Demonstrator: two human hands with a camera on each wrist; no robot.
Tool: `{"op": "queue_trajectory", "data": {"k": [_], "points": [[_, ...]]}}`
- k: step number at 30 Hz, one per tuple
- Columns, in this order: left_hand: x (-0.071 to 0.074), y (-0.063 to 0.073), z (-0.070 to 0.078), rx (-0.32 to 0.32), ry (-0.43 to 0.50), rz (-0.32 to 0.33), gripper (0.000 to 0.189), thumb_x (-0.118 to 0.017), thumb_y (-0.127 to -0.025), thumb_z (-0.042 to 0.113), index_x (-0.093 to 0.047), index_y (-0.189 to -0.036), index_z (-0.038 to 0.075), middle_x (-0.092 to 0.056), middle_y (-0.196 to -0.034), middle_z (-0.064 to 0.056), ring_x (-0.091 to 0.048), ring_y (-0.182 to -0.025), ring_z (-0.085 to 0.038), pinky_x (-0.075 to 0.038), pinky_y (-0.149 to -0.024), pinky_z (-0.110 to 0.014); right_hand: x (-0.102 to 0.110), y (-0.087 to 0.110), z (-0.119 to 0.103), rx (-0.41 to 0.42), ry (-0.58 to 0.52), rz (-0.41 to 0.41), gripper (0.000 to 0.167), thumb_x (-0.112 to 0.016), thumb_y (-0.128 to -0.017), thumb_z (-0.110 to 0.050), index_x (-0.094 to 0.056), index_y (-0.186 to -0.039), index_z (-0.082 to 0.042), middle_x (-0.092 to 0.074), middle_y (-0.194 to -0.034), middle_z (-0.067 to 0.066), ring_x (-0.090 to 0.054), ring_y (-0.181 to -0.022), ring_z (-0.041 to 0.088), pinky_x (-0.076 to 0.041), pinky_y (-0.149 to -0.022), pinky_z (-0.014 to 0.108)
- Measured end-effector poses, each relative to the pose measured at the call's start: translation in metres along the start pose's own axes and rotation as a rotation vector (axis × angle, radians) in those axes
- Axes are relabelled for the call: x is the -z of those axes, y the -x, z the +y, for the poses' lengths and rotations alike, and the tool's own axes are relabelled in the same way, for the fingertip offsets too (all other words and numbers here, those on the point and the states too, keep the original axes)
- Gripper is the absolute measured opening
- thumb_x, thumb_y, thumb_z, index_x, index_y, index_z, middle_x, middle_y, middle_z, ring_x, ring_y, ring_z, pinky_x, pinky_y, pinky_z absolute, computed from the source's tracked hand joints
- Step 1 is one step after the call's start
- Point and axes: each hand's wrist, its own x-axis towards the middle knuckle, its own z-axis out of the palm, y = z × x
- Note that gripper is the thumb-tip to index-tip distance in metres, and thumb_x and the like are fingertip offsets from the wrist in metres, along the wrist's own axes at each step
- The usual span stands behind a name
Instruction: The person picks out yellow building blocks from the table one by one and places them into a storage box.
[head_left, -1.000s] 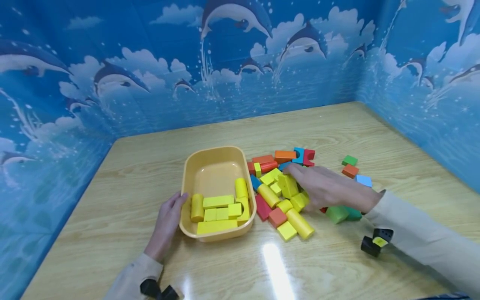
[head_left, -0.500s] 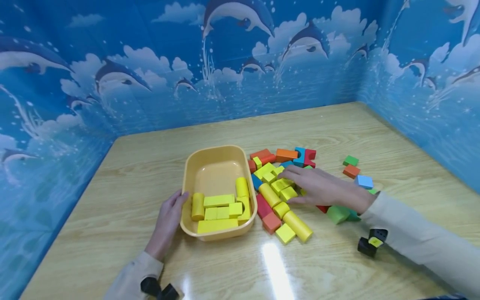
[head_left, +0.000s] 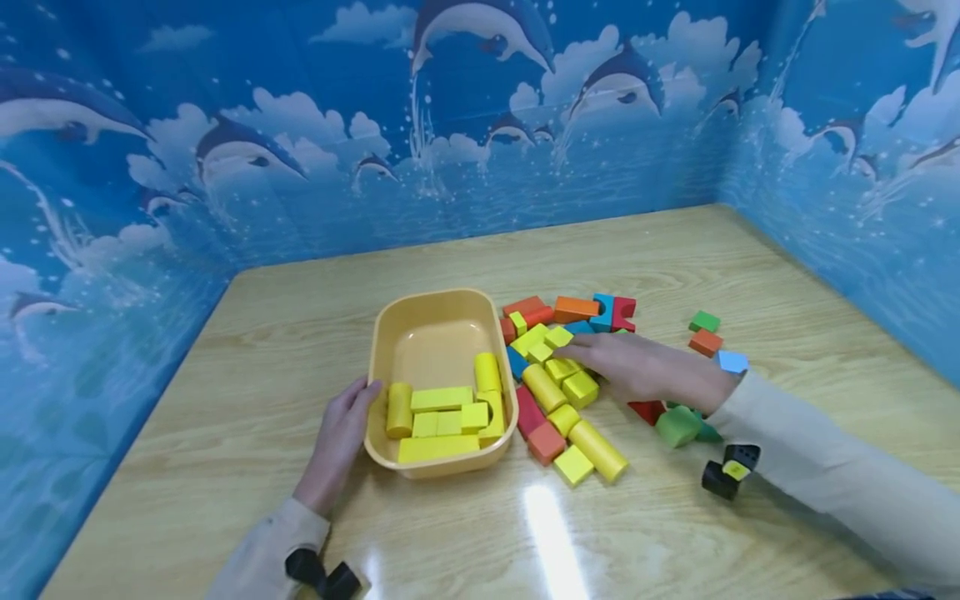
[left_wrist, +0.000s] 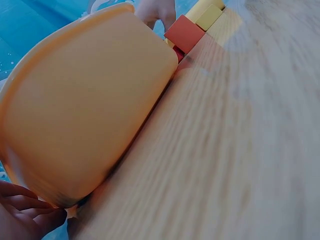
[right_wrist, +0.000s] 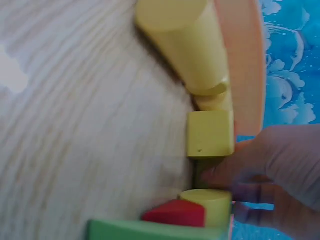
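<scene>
My left hand (head_left: 339,437) grips the left side of a tan plastic tub (head_left: 431,337), thumb at the rim; in the left wrist view the fingers (left_wrist: 37,212) bend against its lower corner. Inside the tub, toward the near end, lie yellow blocks, among them a long block (head_left: 441,399), an upright-looking cylinder (head_left: 399,410) and an arch (head_left: 492,417). My right hand (head_left: 648,367) reaches low over a heap of blocks, fingertips by small yellow blocks (head_left: 561,368). In the right wrist view its thumb is beside a yellow cube (right_wrist: 210,134); whether it presses a block is unclear.
Right of the tub lie more yellow cylinders (head_left: 597,450), a red block (head_left: 546,443), an orange block (head_left: 576,309) and a blue arch (head_left: 602,312). Green (head_left: 678,426) and light blue (head_left: 731,361) blocks sit farther right. A dolphin-print backdrop (head_left: 337,192) borders the wooden table.
The yellow block tilted up under my right hand now lies flat among the others. That hand shifted slightly left, its fingers leaving that block. My left hand stays on the tub.
</scene>
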Motion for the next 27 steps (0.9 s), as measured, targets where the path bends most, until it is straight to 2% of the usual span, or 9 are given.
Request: {"op": "queue_trajectory", "data": {"k": [7, 13, 19, 23, 27], "points": [[-0.001, -0.001, 0.0, -0.018, 0.017, 0.001, 0.051, -0.039, -0.104, 0.025, -0.036, -0.145, -0.005, -0.046, -0.139, -0.029, -0.05, -0.123, -0.036, -0.048, -0.099, -0.039, -0.003, -0.007, 0.004, 0.036, 0.04, 0.154, 0.038, -0.069, -0.086, -0.001, -0.063, -0.123, -0.001, -0.064, -0.114, 0.013, -0.062, -0.097, 0.026, -0.057, -0.079, 0.039], [0.0, 0.0, -0.001, -0.019, 0.016, 0.011, 0.05, -0.039, -0.104, 0.025, -0.038, -0.144, -0.006, -0.049, -0.136, -0.029, -0.053, -0.12, -0.035, -0.05, -0.096, -0.036, 0.02, -0.012, -0.003, 0.091, 0.05, 0.259, 0.035, -0.073, -0.081, 0.003, -0.066, -0.115, -0.004, -0.064, -0.106, 0.009, -0.061, -0.083, 0.021, -0.054, -0.061, 0.03], [0.0, -0.001, -0.001, -0.002, 0.005, 0.021, 0.05, -0.039, -0.103, 0.024, -0.039, -0.143, -0.005, -0.05, -0.136, -0.028, -0.054, -0.12, -0.035, -0.049, -0.097, -0.037, 0.044, -0.037, -0.032, 0.113, 0.03, 0.349, 0.035, -0.069, -0.088, -0.005, -0.062, -0.122, -0.004, -0.062, -0.106, 0.008, -0.059, -0.081, 0.018, -0.056, -0.068, 0.031], [0.0, -0.001, -0.001, 0.002, -0.016, 0.034, 0.05, -0.04, -0.103, 0.025, -0.039, -0.143, -0.005, -0.05, -0.136, -0.028, -0.053, -0.12, -0.036, -0.048, -0.099, -0.04, 0.04, -0.062, -0.055, 0.174, -0.019, 0.365, 0.039, -0.066, -0.091, -0.01, -0.058, -0.129, -0.005, -0.063, -0.113, 0.007, -0.06, -0.089, 0.018, -0.055, -0.074, 0.031], [-0.001, -0.002, -0.002, -0.007, -0.017, 0.035, 0.05, -0.042, -0.103, 0.024, -0.04, -0.143, -0.005, -0.05, -0.137, -0.027, -0.053, -0.121, -0.035, -0.047, -0.1, -0.04, 0.028, -0.085, -0.073, 0.201, -0.06, 0.339, 0.038, -0.066, -0.092, -0.01, -0.058, -0.128, -0.007, -0.064, -0.116, 0.006, -0.06, -0.096, 0.019, -0.054, -0.077, 0.03]]}}
